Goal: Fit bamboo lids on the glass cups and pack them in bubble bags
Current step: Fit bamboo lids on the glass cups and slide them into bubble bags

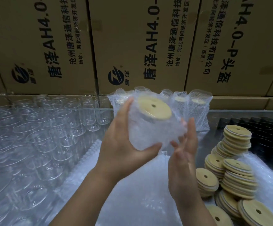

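A glass cup with a round bamboo lid (154, 107) sits inside a clear bubble bag (150, 128), held up in mid-air and tilted toward me. My left hand (124, 144) grips the bagged cup from the left, thumb under it. Beside the bag's right lower edge is my right hand (183, 154), fingers straight and palm turned inward, touching the wrap. Behind stand several packed cups (189, 108) in bubble bags. Rows of bare glass cups (39, 128) fill the left side. Stacks of bamboo lids (233, 168) lie at the right.
A wall of printed cardboard boxes (132, 43) closes off the back. A pile of flat bubble bags (140, 193) lies under my arms. Black ribbed trays (266, 128) sit at the far right behind the lids.
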